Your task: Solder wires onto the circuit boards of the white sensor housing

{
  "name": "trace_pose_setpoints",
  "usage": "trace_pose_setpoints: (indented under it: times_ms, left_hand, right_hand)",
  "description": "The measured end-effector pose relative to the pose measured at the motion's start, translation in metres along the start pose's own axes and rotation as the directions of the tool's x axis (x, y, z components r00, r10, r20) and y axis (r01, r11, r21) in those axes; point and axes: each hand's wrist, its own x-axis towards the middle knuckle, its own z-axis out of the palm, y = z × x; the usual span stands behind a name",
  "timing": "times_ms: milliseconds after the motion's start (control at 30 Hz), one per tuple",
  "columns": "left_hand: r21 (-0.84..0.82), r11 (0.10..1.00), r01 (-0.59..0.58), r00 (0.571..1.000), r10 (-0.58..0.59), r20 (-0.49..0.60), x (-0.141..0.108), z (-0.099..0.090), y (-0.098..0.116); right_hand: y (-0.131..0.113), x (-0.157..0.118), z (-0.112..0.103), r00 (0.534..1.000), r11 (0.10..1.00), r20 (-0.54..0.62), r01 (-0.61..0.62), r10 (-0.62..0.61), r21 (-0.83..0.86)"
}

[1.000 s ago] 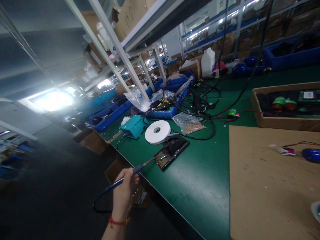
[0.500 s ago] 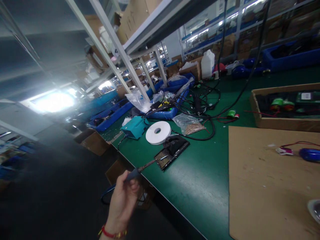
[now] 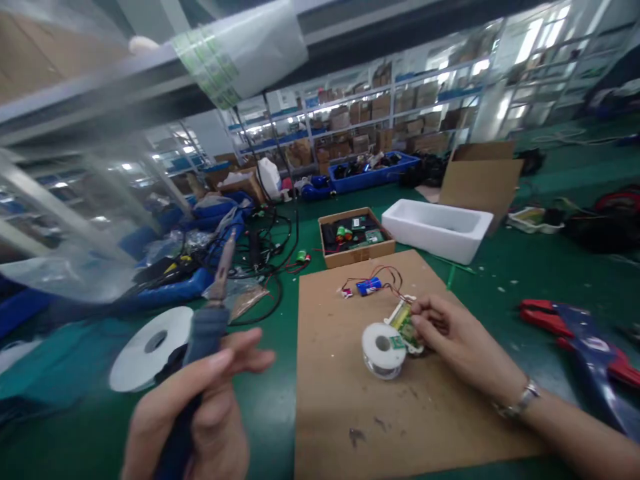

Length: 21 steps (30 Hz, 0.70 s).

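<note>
My left hand (image 3: 200, 407) is closed around the handle of a soldering iron (image 3: 210, 327), whose metal tip points up and away from me. My right hand (image 3: 455, 333) has its fingertips pinched together at the edge of a circuit board (image 3: 400, 321) with a pale frame; what they grip is hidden. Red and black wires run from near those fingertips to a blue cylindrical battery (image 3: 369, 287) with a small connector (image 3: 347, 293). Against the board stands a spool of solder wire (image 3: 383, 353), with a small green board (image 3: 398, 342) at its top edge.
A cardboard sheet (image 3: 340, 413) lies under the work. Behind it are a carton of parts (image 3: 357, 255) and a white foam box (image 3: 435, 233). Red-and-blue pliers (image 3: 595, 347) lie right; a white tape roll (image 3: 145, 360) and teal box (image 3: 60, 367) left. A shelf beam (image 3: 345, 40) crosses overhead.
The view has swung right, toward the cardboard sheet. My left hand has lifted the soldering iron away from the tip-cleaning tray. My right hand has come into view at the circuit board.
</note>
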Motion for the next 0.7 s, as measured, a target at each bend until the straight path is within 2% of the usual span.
trace_pose_setpoints:
  times_ms: [33,67,100,167,233,367,500,600,700]
  left_hand:
    - [0.007,0.993,-0.115,0.990,0.114,0.086,0.003,0.023,0.001]
    - [-0.004,0.969,-0.247,0.955,0.244,0.171,0.005,0.045,0.000]
    - [-0.032,0.944,-0.327,0.911,0.324,0.254,0.006,0.064,-0.001]
    - [-0.053,0.940,-0.336,0.864,0.330,0.380,0.004,0.093,-0.008]
    - [-0.073,0.944,-0.322,0.817,0.316,0.483,0.000,0.112,-0.016]
    - [-0.070,0.953,-0.295,0.731,0.272,0.626,-0.007,0.133,-0.025]
    - [-0.028,0.960,-0.277,0.677,0.216,0.704,-0.011,0.145,-0.028]
    - [-0.012,0.969,-0.248,0.664,0.179,0.726,-0.016,0.151,-0.033]
    - [-0.004,0.974,-0.225,0.682,0.161,0.713,-0.019,0.153,-0.036]
  right_hand:
    - [-0.004,0.002,0.002,1.000,1.000,-0.005,-0.017,0.017,0.025]
    - [-0.006,0.003,0.003,1.000,0.999,-0.008,-0.024,0.024,0.040]
    - [-0.008,0.003,0.004,0.999,0.999,-0.007,-0.032,0.032,0.044]
    - [-0.009,0.002,0.003,1.000,0.998,-0.013,-0.026,0.027,0.055]
    - [-0.008,0.000,0.003,1.000,0.997,-0.024,-0.009,0.011,0.079]
    - [-0.007,0.001,0.004,0.999,0.996,-0.034,-0.005,0.008,0.092]
    - [-0.011,0.003,0.004,0.998,0.998,-0.060,0.002,0.001,0.058]
    - [-0.013,0.003,0.003,0.998,0.998,-0.054,0.013,-0.009,0.069]
    - [-0.013,0.001,0.004,0.999,0.992,-0.048,0.028,-0.022,0.123]
